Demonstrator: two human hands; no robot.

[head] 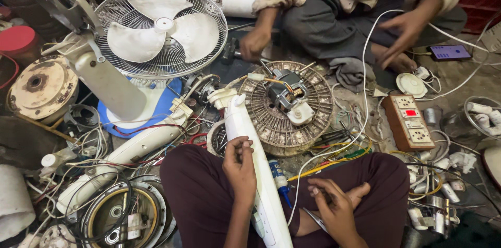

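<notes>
**Head view: both hands on your lap**

Your left hand (pixel 239 167) has its fingers clamped on the white fan column (pixel 258 175) lying across your lap, its top end toward 12 o'clock. Your right hand (pixel 336 203), at 3 o'clock of it, pinches a thin metal tool (pixel 314 220). The round motor plate (pixel 287 107) sits at 12.

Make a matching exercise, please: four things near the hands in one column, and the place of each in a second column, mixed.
1. left hand
2. right hand
3. extension board
4. table fan

a. upper left, among the clutter
b. on the white fan stand
c. resting on the right knee
d. right of the round motor grille

Pairs: 1-b, 2-c, 3-d, 4-a
</notes>
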